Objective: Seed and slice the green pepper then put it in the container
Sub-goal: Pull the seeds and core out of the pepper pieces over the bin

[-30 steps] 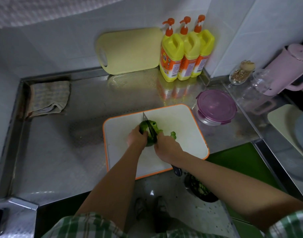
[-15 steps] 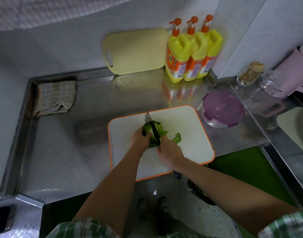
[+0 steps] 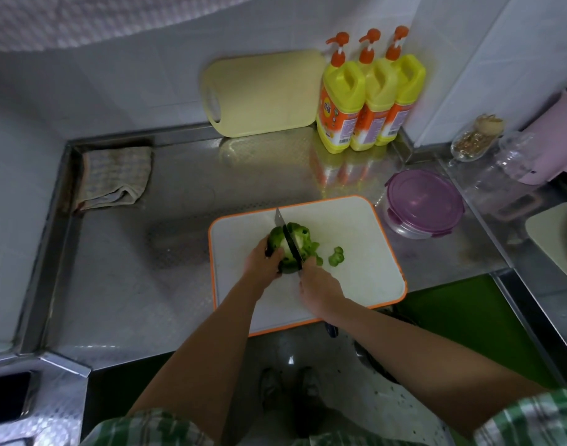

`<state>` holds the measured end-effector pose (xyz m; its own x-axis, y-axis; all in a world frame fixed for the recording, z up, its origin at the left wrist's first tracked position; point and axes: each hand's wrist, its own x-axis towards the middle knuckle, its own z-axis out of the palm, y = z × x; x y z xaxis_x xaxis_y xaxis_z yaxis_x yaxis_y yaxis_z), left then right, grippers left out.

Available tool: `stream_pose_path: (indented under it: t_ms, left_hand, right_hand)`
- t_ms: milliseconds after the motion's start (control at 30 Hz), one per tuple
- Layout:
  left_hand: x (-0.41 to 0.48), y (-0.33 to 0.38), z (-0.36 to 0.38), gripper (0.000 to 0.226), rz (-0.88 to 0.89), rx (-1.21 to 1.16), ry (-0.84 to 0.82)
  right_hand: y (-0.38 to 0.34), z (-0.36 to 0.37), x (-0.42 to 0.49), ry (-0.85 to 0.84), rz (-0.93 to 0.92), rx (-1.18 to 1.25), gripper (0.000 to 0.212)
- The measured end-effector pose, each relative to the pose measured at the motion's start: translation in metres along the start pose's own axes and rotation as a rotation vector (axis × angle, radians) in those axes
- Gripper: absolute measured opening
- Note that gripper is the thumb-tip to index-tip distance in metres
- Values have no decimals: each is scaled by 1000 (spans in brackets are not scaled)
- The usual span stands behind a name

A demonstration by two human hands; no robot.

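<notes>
A green pepper [image 3: 304,243] lies on the white, orange-rimmed cutting board [image 3: 365,252], its pale inside showing. My left hand [image 3: 264,260] grips the pepper's left side. My right hand [image 3: 319,286] holds a knife [image 3: 290,238] whose dark blade runs across the pepper, tip pointing away from me. A small cut green piece [image 3: 336,255] rests on the board just right of the pepper. The round container [image 3: 423,206] with a purple lid on it sits on the steel counter to the board's upper right.
Three yellow detergent bottles [image 3: 369,94] and a pale yellow cutting board [image 3: 262,94] stand against the back wall. A folded cloth [image 3: 114,177] lies at the far left. Glass jars [image 3: 475,140] and a pink jug [image 3: 552,136] sit at the right.
The pepper has opened wider under the blade, showing more of its pale inside. Both hands stay on the pepper and knife; the camera view shifted slightly.
</notes>
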<state>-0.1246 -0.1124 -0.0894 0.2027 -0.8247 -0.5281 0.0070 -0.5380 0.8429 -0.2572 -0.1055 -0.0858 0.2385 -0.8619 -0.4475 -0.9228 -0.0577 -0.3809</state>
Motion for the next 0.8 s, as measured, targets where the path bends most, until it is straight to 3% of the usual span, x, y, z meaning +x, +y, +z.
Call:
stream_pose_path:
  t_ms: [67,300,467,633,800]
  left_hand:
    - [1,0,-1,46,0,-4,-3]
    - [-1,0,-8,45,3,-31,-29]
    - [-6,-7,-21,45,-12,-80,-54]
    - [-9,-5,-24,42,-137,-218,-52]
    - [-8,-6,-25,34,-250,-282,-35]
  right_hand:
    - [4,0,0,-18,-4,-43,33]
    - [-3,2,5,25,24,-11,21]
    - [-3,-9,17,-18,44,23,24]
    - [10,-14,18,-67,32,162,25]
    - [13,-27,19,74,-37,179,23]
